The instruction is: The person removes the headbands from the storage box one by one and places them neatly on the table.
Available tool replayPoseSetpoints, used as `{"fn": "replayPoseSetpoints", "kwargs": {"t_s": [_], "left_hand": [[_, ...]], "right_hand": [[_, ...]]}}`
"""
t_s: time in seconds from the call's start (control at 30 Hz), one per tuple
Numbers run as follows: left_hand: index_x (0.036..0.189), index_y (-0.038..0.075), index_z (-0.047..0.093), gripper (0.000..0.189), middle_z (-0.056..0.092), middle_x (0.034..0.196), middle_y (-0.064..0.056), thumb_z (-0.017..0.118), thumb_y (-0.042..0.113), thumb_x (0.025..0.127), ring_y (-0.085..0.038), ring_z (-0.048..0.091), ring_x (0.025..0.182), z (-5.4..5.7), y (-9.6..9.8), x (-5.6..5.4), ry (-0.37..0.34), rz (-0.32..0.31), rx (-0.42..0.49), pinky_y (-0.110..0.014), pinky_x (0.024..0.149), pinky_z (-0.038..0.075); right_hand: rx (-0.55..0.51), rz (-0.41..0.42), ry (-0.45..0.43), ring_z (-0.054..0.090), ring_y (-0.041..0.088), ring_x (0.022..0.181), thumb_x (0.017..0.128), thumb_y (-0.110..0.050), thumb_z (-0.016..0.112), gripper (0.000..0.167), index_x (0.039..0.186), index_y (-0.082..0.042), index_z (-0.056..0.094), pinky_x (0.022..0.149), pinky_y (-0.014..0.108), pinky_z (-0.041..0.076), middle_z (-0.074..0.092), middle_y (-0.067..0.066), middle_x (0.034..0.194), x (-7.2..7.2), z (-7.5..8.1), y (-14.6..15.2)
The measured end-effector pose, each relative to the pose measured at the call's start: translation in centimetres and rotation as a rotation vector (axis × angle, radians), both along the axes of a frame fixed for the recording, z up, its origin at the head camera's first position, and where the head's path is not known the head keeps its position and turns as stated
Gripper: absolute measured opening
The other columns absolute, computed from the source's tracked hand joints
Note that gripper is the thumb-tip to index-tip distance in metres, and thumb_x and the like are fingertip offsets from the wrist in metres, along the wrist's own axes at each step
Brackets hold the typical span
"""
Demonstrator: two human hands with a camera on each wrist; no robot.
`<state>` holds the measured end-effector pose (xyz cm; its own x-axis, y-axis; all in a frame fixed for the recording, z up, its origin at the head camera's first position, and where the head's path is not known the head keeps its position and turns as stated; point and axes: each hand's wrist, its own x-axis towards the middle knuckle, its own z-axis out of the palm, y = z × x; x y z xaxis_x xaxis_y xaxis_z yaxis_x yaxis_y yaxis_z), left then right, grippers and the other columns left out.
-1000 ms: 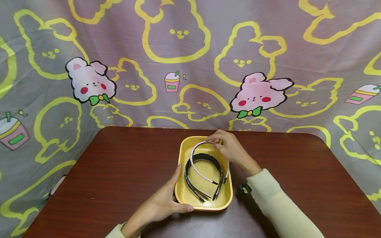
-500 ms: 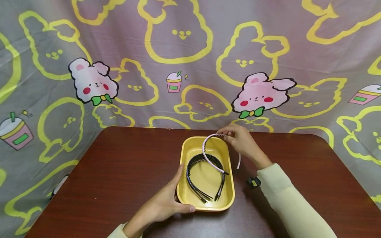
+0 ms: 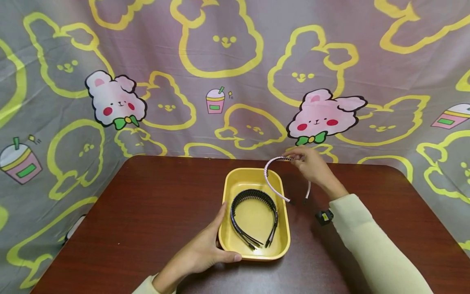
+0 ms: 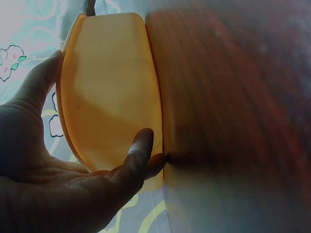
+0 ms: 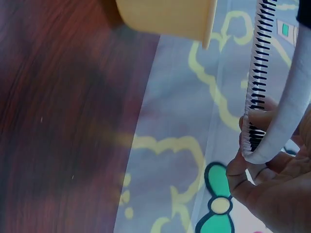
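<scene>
My right hand (image 3: 312, 167) pinches a white-pink headband (image 3: 269, 181) by the top of its arch, above the table just right of a yellow plastic tray (image 3: 288, 228). In the right wrist view, thumb and fingers close on that headband (image 5: 286, 111), whose inner side has black comb teeth. Several dark headbands (image 3: 253, 192) lie nested together inside the tray, tips toward me. At the tray's near-left corner, my left hand (image 3: 202, 249) grips it, thumb along the near rim. Fingers (image 4: 141, 145) of this hand press the tray's outer wall (image 4: 112, 73) in the left wrist view.
The dark reddish-brown wooden table (image 3: 158, 204) extends on both sides of the tray. A patterned cloth (image 3: 235, 53) with rabbits hangs behind its back edge. A small black device (image 3: 324, 217) sits at my right wrist.
My right hand has moved up and right, lifting the white-pink headband out of the tray. The dark headbands stay in place, and the left hand keeps its hold on the tray.
</scene>
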<state>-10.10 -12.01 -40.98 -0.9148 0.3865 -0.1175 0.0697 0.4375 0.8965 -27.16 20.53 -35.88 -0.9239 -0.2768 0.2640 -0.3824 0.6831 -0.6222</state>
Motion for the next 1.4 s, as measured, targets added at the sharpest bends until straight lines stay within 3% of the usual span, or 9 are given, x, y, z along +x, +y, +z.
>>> {"fn": "replayPoseSetpoints", "kwargs": {"t_s": [0.4, 0.73, 0.97, 1.4], "left_hand": [[0.17, 0.02, 0.002, 0.135, 0.017, 0.174, -0.018, 0.096, 0.027, 0.074, -0.035, 0.026, 0.157, 0.0, -0.1, 0.0, -0.007, 0.0, -0.004, -0.06, 0.125, 0.02], [0.17, 0.02, 0.002, 0.134, 0.016, 0.174, -0.019, 0.096, 0.028, 0.075, -0.034, 0.025, 0.157, 0.1, -0.1, 0.0, -0.008, -0.009, -0.003, -0.06, 0.125, 0.02], [0.17, 0.02, 0.002, 0.134, 0.017, 0.174, -0.018, 0.096, 0.027, 0.075, -0.034, 0.025, 0.157, 0.1, -0.1, 0.1, -0.009, -0.006, -0.002, -0.06, 0.125, 0.019], [0.17, 0.021, 0.002, 0.135, 0.016, 0.175, -0.018, 0.096, 0.027, 0.075, -0.033, 0.026, 0.156, 0.0, -0.1, 0.0, -0.012, -0.001, -0.001, -0.059, 0.125, 0.019]], "right_hand": [[0.001, -0.049, -0.027, 0.059, 0.029, 0.095, 0.095, 0.01, 0.053, 0.036, 0.122, 0.0, 0.076, 0.073, 0.023, 0.044, 0.072, 0.022, 0.122, -1.6, -1.1, 2.5], [0.026, -0.076, -0.05, 0.06, 0.032, 0.096, 0.095, 0.011, 0.048, 0.039, 0.119, 0.001, 0.076, 0.069, 0.026, 0.041, 0.07, 0.025, 0.127, -2.3, -1.9, 3.5], [0.026, -0.105, -0.072, 0.062, 0.034, 0.096, 0.095, 0.011, 0.045, 0.04, 0.12, 0.004, 0.075, 0.07, 0.027, 0.043, 0.072, 0.028, 0.12, -2.7, -2.3, 4.0], [0.027, -0.136, -0.115, 0.057, 0.032, 0.095, 0.097, 0.009, 0.044, 0.038, 0.121, 0.007, 0.074, 0.068, 0.028, 0.04, 0.069, 0.028, 0.121, -3.9, -3.2, 4.7]]}}
